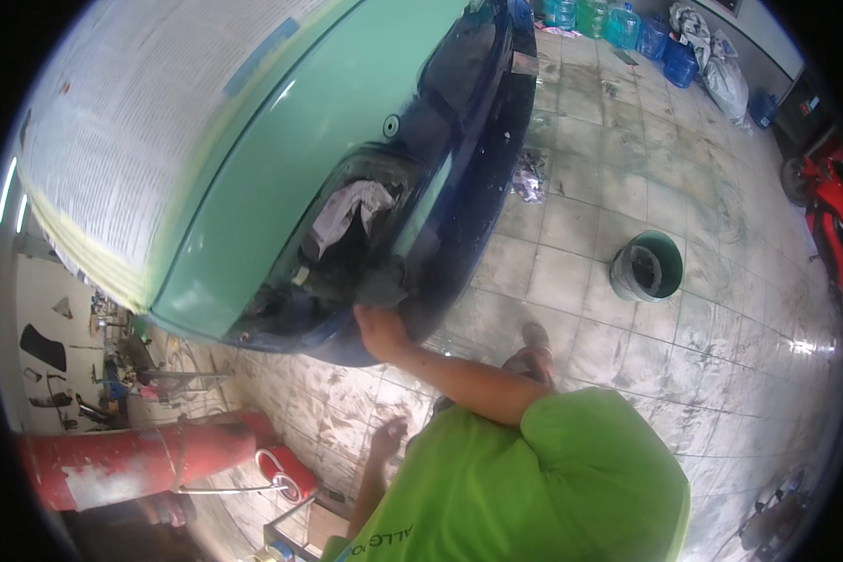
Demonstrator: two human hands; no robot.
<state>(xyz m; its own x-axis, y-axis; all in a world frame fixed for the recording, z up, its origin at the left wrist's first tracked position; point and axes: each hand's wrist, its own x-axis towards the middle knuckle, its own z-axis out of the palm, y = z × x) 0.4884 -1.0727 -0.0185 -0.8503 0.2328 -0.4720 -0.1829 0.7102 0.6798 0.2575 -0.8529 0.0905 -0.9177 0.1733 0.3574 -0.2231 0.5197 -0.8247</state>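
Observation:
My right hand (381, 334) rests against the dark blue bumper (482, 201) of a car. Its fingers press a dark grey sheet (384, 285), which looks like sandpaper, to the surface below the lamp opening. Crumpled paper (349, 214) is stuffed into that opening. Green body panels (281, 159) adjoin the bumper, and masking paper (145, 103) with yellowish tape covers the part beyond. Low beside my body hangs my left hand (390, 437), apart from the car, its fingers loosely spread with nothing visible in them.
A green bucket (659, 267) stands on the tiled floor to the right. A red cylinder (150, 459) lies at lower left near a metal frame. Water jugs (623, 26) and plastic bags (724, 82) line the far wall. A red motorcycle (829, 201) is at the right edge.

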